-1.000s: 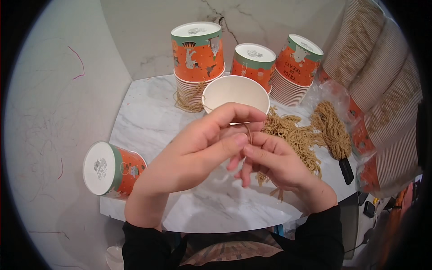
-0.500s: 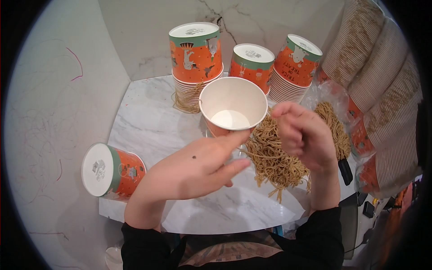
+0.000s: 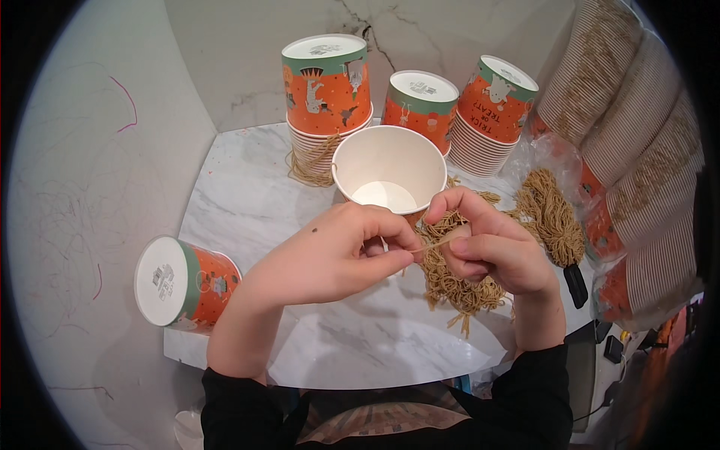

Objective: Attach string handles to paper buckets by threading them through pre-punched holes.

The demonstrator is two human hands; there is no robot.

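Left hand [image 3: 352, 247] pinches a tan cord [image 3: 434, 246] stretched to the right hand [image 3: 499, 251], apparently also gripping it, near an upright cup [image 3: 388, 166].

White marble-patterned tabletop [image 3: 232, 184], crowded along its back edge.
I see three upended stacks of orange-and-green paper tubs there, left [image 3: 328, 101], middle [image 3: 422, 109] and right [image 3: 495, 112], with an open paper tub [image 3: 390, 157] standing upright before them; to its right I find a tangled heap of tan cord [image 3: 465, 296] and a cord hank [image 3: 553, 214], and near the left edge a single printed tub [image 3: 204, 285].
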